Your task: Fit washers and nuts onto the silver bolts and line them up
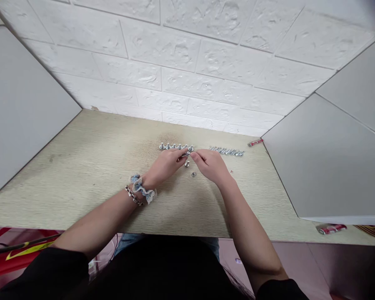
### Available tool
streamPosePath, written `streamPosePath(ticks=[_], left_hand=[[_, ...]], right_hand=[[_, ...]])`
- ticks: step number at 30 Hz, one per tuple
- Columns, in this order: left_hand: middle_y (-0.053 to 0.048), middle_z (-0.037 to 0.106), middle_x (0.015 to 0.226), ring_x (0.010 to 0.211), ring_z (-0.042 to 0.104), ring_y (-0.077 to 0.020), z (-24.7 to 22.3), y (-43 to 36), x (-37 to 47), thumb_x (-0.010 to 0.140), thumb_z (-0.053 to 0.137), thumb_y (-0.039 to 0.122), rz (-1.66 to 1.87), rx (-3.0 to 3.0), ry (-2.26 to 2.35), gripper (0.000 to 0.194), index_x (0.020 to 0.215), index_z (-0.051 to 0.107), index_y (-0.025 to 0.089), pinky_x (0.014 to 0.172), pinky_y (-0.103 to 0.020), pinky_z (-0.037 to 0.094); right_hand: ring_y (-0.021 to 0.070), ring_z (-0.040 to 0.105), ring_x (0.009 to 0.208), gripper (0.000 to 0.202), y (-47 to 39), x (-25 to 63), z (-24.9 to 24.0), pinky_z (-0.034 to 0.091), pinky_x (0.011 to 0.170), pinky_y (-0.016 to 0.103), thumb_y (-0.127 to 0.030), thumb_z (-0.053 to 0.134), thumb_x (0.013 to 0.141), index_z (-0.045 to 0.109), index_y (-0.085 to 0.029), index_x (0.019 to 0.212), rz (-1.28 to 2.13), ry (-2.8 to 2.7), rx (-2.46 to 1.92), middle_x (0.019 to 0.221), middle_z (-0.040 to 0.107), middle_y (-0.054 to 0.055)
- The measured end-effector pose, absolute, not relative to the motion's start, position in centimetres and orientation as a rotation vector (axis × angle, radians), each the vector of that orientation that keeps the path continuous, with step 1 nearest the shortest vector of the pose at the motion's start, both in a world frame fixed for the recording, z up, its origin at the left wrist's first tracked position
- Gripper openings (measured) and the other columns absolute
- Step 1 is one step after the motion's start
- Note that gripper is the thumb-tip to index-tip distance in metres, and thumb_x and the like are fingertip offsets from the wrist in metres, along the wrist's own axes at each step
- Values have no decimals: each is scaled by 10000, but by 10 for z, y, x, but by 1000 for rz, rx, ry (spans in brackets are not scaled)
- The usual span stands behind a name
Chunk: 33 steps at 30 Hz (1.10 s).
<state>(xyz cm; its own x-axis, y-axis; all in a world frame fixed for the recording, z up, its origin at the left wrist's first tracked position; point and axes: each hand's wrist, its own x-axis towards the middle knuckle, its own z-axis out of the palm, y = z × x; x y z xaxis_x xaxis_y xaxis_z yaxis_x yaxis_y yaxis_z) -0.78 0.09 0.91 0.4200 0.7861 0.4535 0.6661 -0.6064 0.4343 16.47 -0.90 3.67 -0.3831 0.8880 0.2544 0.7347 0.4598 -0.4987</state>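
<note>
Both hands meet over the middle of the light wooden table (112, 166). My left hand (167, 165) pinches a small metal bolt (186, 154), and its fingertips point right. Close against it, my right hand (211, 164) has its thumb and fingers pressed together at the bolt's other end; what they grip is too small to make out. Behind my left hand stands a row of bolts (168, 146) with washers, partly covered by the fingers. Just below the hands lie a loose bolt or nut (186, 164) and a round nut or washer (193, 174).
Several small screws (228, 151) lie in a row behind and right of my right hand. A red battery-like cylinder (255, 143) rests by the right panel (325, 166), another (332, 229) at the front right edge. A white brick-patterned wall (181, 87) closes off the back.
</note>
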Motion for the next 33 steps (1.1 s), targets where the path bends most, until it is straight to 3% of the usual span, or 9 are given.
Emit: streamPosePath(ticks=[3, 6, 10, 14, 17, 21, 24, 29, 33], left_hand=[[-20, 645, 741, 640, 552, -117, 10, 1, -8, 856, 494, 249, 931, 2483, 1275, 240, 1045, 620, 174, 607, -215, 398], [-10, 641, 743, 627, 542, -107, 10, 1, -8, 852, 497, 231, 938, 2476, 1255, 284, 1117, 593, 192, 595, -207, 389], [-8, 639, 748, 634, 542, -107, 9, 1, -8, 854, 497, 225, 940, 2492, 1237, 318, 1164, 567, 204, 601, -208, 390], [-15, 641, 749, 644, 547, -115, 8, 1, -8, 861, 487, 228, 915, 2529, 1231, 318, 1169, 559, 197, 605, -217, 395], [-31, 649, 785, 676, 559, -121, 9, 0, -7, 861, 487, 221, 927, 2531, 1203, 306, 1154, 564, 178, 620, -221, 405], [-36, 648, 795, 692, 560, -118, 11, -2, -6, 864, 477, 203, 913, 2521, 1160, 220, 1027, 617, 157, 640, -219, 416], [-33, 645, 782, 676, 559, -114, 10, -2, -6, 865, 481, 215, 924, 2507, 1187, 226, 1040, 612, 155, 632, -216, 417], [-36, 641, 793, 662, 559, -117, 7, 0, -7, 864, 487, 231, 949, 2534, 1203, 300, 1143, 569, 161, 608, -218, 404], [-13, 619, 739, 616, 534, -109, 7, 0, -7, 855, 495, 210, 929, 2552, 1219, 350, 1203, 531, 192, 575, -211, 381]], right_hand=[[124, 495, 641, 114, -8, 164, 36, 347, 592, 243, -299, 464, 830, 527, -205, 819, 384, -2197, -1316, 731, 577, -5], [135, 521, 703, 181, -6, 164, 33, 389, 651, 259, -233, 489, 805, 526, -216, 981, 379, -2211, -1268, 843, 593, 13], [134, 534, 739, 208, -5, 164, 30, 407, 687, 265, -211, 466, 827, 543, -224, 1019, 403, -2249, -1213, 893, 592, 21], [128, 536, 739, 190, -5, 163, 31, 397, 690, 258, -207, 457, 838, 553, -221, 1002, 421, -2250, -1215, 895, 600, 19], [126, 522, 674, 155, -5, 163, 32, 361, 619, 244, -299, 447, 860, 567, -205, 889, 457, -2245, -1289, 776, 599, 8], [117, 453, 538, 489, -7, 162, 36, 266, 532, 252, -468, 258, 908, 498, -187, 588, 493, -2246, -1453, 541, 505, -3], [110, 440, 535, 478, -8, 162, 37, 250, 526, 249, -464, 273, 901, 461, -182, 563, 469, -2250, -1455, 533, 489, -8], [106, 473, 573, 126, -9, 162, 35, 299, 547, 226, -303, 442, 826, 516, -211, 870, 483, -2215, -1397, 644, 539, -36], [107, 498, 624, 233, -8, 161, 33, 332, 574, 226, -262, 469, 800, 499, -232, 1030, 491, -2215, -1340, 783, 571, -16]])
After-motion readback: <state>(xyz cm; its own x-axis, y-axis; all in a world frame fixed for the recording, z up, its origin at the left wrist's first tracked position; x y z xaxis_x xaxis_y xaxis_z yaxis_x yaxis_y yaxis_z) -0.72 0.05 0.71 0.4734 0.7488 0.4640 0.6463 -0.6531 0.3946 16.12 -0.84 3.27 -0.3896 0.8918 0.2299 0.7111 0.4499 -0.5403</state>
